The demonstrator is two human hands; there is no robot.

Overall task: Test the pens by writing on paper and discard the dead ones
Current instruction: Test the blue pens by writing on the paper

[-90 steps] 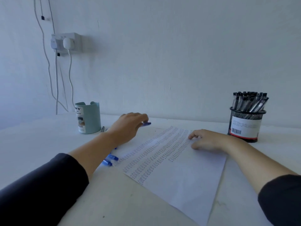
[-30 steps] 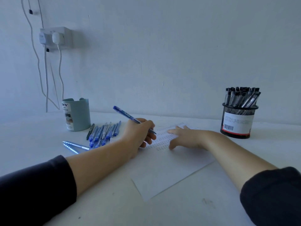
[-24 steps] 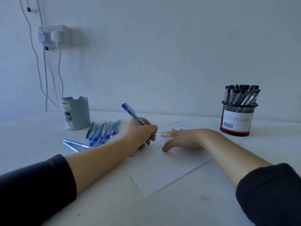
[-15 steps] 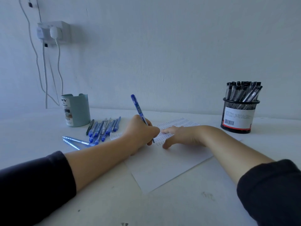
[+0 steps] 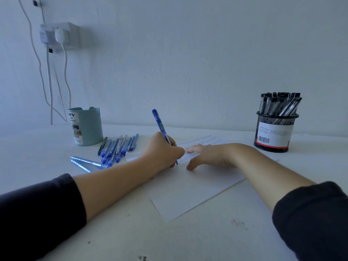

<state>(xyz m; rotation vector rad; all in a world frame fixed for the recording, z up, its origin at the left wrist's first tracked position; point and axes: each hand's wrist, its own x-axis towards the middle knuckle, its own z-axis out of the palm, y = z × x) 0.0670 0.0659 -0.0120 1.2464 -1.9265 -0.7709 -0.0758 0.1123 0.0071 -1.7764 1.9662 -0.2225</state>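
Light: dim, cool blue cast, soft and even.
Shadows: faint, beside the socket [image 5: 62, 35] and under the right hand [image 5: 211, 157].
Edges: wide-angle stretch at the sleeves [image 5: 310, 223].
Focus: slightly soft throughout.

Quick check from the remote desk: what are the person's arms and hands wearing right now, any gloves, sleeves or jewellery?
Both arms wear dark, near-black long sleeves pushed up so the forearms are bare. The left hand and right hand are bare: no gloves, and no rings, watch or markings show.
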